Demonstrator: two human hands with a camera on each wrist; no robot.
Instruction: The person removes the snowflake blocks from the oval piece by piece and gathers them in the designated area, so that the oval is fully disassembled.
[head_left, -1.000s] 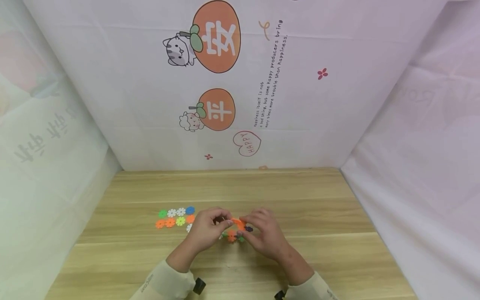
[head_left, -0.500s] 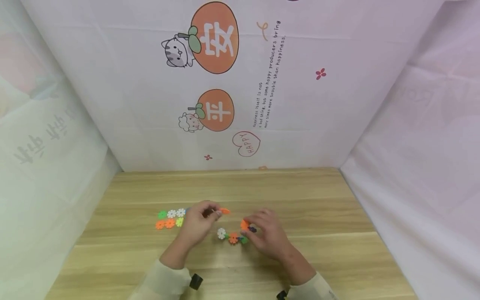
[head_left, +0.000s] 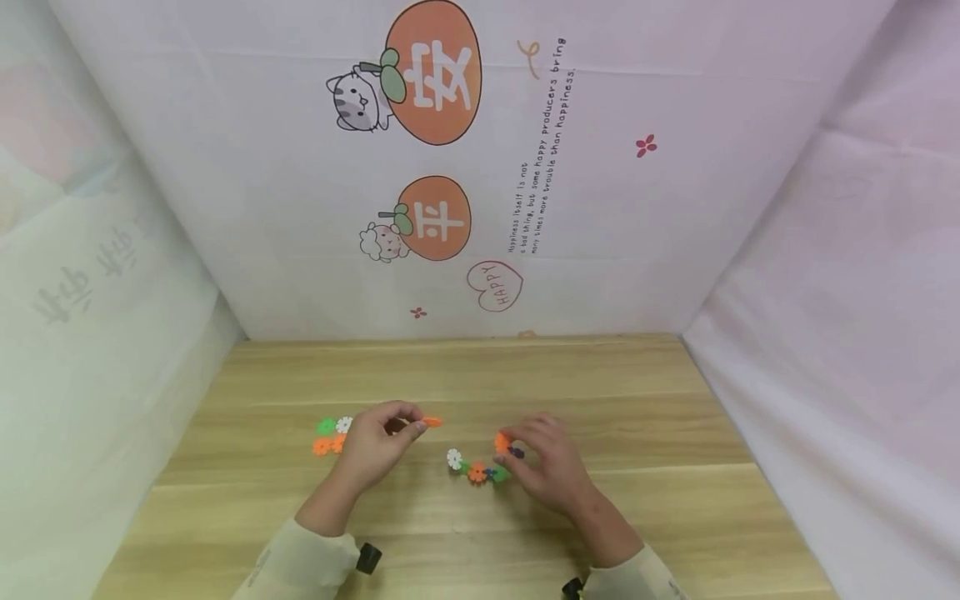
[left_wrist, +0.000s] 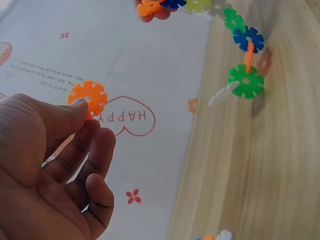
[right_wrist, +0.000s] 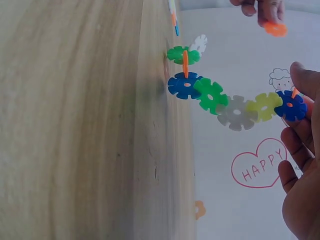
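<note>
My left hand (head_left: 378, 446) pinches an orange notched snowflake disc (left_wrist: 96, 92) between thumb and fingertips, up off the table and apart from everything else. My right hand (head_left: 553, 465) holds one end of a curved chain of interlocked snowflake discs, pinching its orange end disc (head_left: 502, 442). From there the chain runs through a dark blue disc (right_wrist: 291, 106), a yellow one (right_wrist: 265, 107), a greyish one (right_wrist: 237, 114), a green one (right_wrist: 210, 96), a blue one (right_wrist: 184, 86), an orange one (head_left: 477, 472), a green one (right_wrist: 183, 55) and a white free end (head_left: 454, 459).
Loose discs, among them a green one (head_left: 326, 427), a white one (head_left: 344, 425) and an orange one (head_left: 322, 447), lie flat on the wooden table (head_left: 600, 383) at left, partly behind my left hand. White printed cloth (head_left: 585, 250) stands along the back and both sides.
My left hand has drawn away leftward from the chain, carrying the orange disc. The right hand has shifted slightly right with the chain, whose white end now shows.
</note>
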